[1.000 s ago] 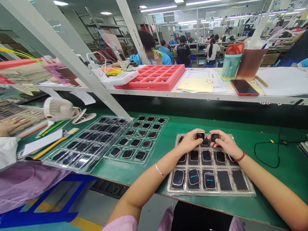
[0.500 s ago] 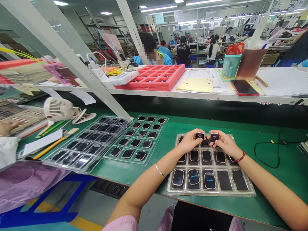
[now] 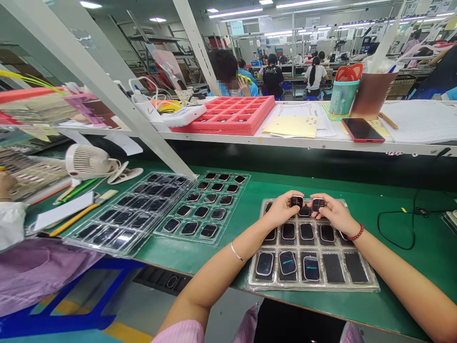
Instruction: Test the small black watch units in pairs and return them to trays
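Observation:
My left hand is closed on a smartwatch body, its screen lit with a fine cross pattern. A second smartwatch body, with a similar lit pattern, is pinched in my right hand. Both are held side by side over the back of a clear plastic tray with several watch bodies in its pockets. In the front row, one watch has a dark screen, while two watches show blue lettering. Two front pockets at the right hold no watch.
Left of the tray lie another watch tray and stacked clear trays. Beyond are a white fan, a brush and a co-worker's hand. A shelf crosses above; a black cable lies right.
The screens of both held watches have switched from faint text-like lines to a cross pattern. My hands have stayed in place. The co-worker at left has shifted a hand.

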The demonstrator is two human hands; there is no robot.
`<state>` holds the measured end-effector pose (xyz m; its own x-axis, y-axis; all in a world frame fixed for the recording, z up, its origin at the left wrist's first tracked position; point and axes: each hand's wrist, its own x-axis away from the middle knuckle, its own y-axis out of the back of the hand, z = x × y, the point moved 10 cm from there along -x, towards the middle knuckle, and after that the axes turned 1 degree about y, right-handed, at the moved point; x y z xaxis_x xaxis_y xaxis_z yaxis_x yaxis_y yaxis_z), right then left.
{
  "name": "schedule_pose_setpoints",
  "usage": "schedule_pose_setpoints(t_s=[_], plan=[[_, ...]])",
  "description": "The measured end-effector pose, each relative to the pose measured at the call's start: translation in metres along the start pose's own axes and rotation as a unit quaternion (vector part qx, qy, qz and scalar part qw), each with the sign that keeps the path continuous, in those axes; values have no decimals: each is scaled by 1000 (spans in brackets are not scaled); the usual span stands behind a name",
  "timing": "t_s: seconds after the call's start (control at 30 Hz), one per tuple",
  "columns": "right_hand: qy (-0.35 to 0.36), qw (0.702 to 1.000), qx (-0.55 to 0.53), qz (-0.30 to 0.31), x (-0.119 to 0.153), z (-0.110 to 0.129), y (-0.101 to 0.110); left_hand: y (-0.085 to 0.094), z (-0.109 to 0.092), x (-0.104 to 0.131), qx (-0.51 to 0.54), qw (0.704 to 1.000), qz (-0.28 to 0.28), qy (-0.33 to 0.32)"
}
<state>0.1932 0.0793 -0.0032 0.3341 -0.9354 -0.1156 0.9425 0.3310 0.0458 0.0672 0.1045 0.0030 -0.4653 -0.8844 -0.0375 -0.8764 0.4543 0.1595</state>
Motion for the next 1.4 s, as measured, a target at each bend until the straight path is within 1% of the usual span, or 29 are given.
schedule_pose_setpoints(t_s=[0.17,0.33,0.43,0.53,0.67,0.77,1.0,1.23,1.4], plan=[[9,1000,10,16,1,1,-5,1,-5,1,-15,1000,-6,-14],[-5,1000,-8,5,0,-3,1,-2,1,0,12,1000,8,7],[-1,1000,-17,0,0,-3,1,-1,-1,-1,-1,1000,2,-11],[5,1000,-18,-1,-1,-2,0,-1,-1,-1,-10,1000,10,-28],[14,1000,-4,0,0,0,-2,-3,1,0,-12,999,20,-37],[16,1000,-1,3,0,1,-2,-2,-1,0,-16,999,17,-42],[5,1000,17,0,1,-1,-1,-3,2,-1,6,1000,16,-14],[1,1000,10,8,0,-2,-2,-4,4,-2,15,1000,16,-20],[3,1000,16,3,1,-2,-1,-2,1,0,10,1000,1,-11]])
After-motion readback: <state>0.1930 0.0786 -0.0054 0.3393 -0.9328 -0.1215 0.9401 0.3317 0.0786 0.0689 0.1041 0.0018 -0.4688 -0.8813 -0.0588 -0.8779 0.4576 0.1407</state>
